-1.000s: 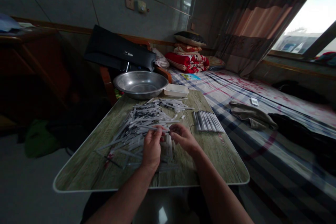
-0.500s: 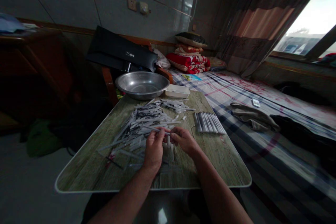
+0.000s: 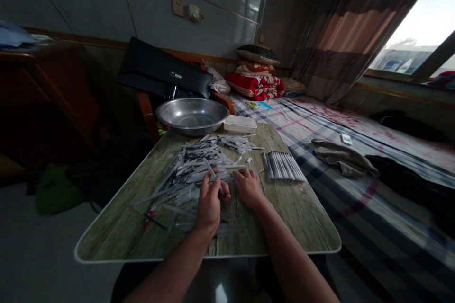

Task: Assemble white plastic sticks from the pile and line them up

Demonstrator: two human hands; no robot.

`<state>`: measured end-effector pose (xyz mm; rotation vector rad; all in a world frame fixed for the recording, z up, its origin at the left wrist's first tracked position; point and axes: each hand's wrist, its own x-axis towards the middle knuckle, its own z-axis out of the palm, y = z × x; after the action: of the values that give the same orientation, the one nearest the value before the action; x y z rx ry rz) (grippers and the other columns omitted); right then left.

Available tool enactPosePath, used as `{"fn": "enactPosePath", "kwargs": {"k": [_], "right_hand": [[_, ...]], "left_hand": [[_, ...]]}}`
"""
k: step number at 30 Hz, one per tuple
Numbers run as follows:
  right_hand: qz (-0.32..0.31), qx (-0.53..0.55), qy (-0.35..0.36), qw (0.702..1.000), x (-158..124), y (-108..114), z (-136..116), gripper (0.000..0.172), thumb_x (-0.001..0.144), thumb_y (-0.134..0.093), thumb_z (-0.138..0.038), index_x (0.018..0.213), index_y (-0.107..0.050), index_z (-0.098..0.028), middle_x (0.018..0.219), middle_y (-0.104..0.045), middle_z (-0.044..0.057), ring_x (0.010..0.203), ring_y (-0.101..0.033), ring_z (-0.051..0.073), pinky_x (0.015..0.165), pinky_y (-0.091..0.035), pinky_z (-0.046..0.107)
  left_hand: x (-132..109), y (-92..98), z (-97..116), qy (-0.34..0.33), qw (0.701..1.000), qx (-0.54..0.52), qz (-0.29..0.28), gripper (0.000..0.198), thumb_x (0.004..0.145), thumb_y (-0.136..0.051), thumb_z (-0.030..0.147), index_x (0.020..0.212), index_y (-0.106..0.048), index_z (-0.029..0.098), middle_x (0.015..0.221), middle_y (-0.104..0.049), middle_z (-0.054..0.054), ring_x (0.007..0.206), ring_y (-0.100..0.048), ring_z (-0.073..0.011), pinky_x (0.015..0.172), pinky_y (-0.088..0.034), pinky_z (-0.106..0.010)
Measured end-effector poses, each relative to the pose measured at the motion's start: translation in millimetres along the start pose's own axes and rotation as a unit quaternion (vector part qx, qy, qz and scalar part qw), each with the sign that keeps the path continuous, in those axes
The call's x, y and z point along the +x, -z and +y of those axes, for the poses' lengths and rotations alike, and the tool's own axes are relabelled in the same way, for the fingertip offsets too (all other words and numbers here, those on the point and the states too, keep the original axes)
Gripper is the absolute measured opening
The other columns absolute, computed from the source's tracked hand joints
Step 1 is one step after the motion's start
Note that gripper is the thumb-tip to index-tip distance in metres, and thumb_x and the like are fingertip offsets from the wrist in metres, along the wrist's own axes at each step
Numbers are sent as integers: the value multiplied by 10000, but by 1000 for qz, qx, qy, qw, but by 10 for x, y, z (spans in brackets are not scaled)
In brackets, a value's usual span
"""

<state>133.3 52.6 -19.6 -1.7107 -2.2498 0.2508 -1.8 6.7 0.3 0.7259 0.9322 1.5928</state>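
Note:
My left hand (image 3: 211,201) is closed round a slim whitish pen (image 3: 209,168), which tilts up and away to the left from the fingers. My right hand (image 3: 249,188) rests low over the table at the right edge of the pile, fingers stretched forward and slightly apart, with nothing visible in them. Ahead and to the left spreads a loose pile of pen parts (image 3: 192,163), pale tubes mixed with dark thin pieces. A few short pale pieces (image 3: 249,160) lie just beyond my right fingertips. To the right, several pens (image 3: 283,166) lie side by side in a neat row.
All of this is on a wood-patterned table (image 3: 117,227) with a pale rim. At its far end stand a metal basin (image 3: 194,116) and a white plastic tray (image 3: 240,124). A bed with a checked sheet (image 3: 384,208) borders the right side.
My hands have come apart. The pen stays in my left hand and has swung from nearly level to steeply tilted. My right hand has let go and moved slightly right.

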Motion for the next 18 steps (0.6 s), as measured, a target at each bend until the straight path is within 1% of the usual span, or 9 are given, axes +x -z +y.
{"fn": "enactPosePath", "kwargs": {"k": [2,4,9,11,13,15,16,17,18], "right_hand": [[11,-11,-22,1000,9,20,7,318,921,-433,-253,1158,-645,-258,1134,-594,94,1031,-479,251,858,-352,355],[19,-16,-41,999,19,37,26,281,909,-446,-219,1065,-679,-242,1074,-602,97,991,-489,243,831,-355,337],[28,7,-44,999,12,60,79,236,826,-484,-102,940,-675,-179,968,-621,102,913,-514,221,825,-363,315],[42,46,-47,997,5,51,100,249,793,-483,-77,941,-663,-167,937,-617,99,896,-524,216,819,-374,310],[74,112,-55,989,7,34,128,315,765,-475,-62,1007,-651,-160,920,-604,87,869,-533,204,815,-388,308],[116,207,-64,969,21,25,155,352,752,-474,-79,1042,-653,-167,871,-580,57,803,-533,184,795,-403,306],[131,267,-69,952,29,32,163,334,753,-484,-106,1028,-662,-174,824,-563,37,752,-524,171,763,-412,302],[136,336,-73,929,36,49,164,300,754,-505,-141,1000,-672,-183,774,-542,16,697,-507,157,718,-416,293],[136,410,-75,899,39,77,156,265,750,-537,-179,972,-679,-190,733,-525,-1,651,-487,143,668,-412,279]], "left_hand": [[0,3,-6,3,1000,-1,-6,372,825,-579,431,1113,-505,207,562,-531,69,470,-477,-86,467,-381,-182],[-2,7,-10,8,1000,2,-12,369,824,-583,439,1099,-518,201,554,-516,71,460,-464,-81,455,-369,-177],[-12,15,-13,33,999,9,-43,350,833,-573,447,1074,-528,198,566,-528,65,458,-479,-81,455,-365,-179],[-13,15,-9,39,998,7,-50,340,829,-576,442,1063,-524,201,615,-554,53,466,-483,-78,442,-349,-176],[-16,8,0,44,997,14,-56,336,820,-584,441,1047,-527,199,651,-563,47,451,-446,-63,413,-298,-166],[-24,-5,11,53,996,34,-70,334,818,-585,449,1026,-541,192,643,-545,49,434,-388,-49,400,-247,-160],[-31,-12,15,59,994,46,-80,334,821,-579,459,1013,-550,187,628,-527,52,434,-366,-47,401,-232,-160],[-40,-19,17,64,992,60,-93,337,827,-569,471,999,-560,182,612,-509,53,440,-353,-48,406,-226,-162],[-50,-25,17,70,989,74,-108,343,833,-557,484,986,-569,178,597,-491,54,449,-349,-53,411,-226,-164]]}}
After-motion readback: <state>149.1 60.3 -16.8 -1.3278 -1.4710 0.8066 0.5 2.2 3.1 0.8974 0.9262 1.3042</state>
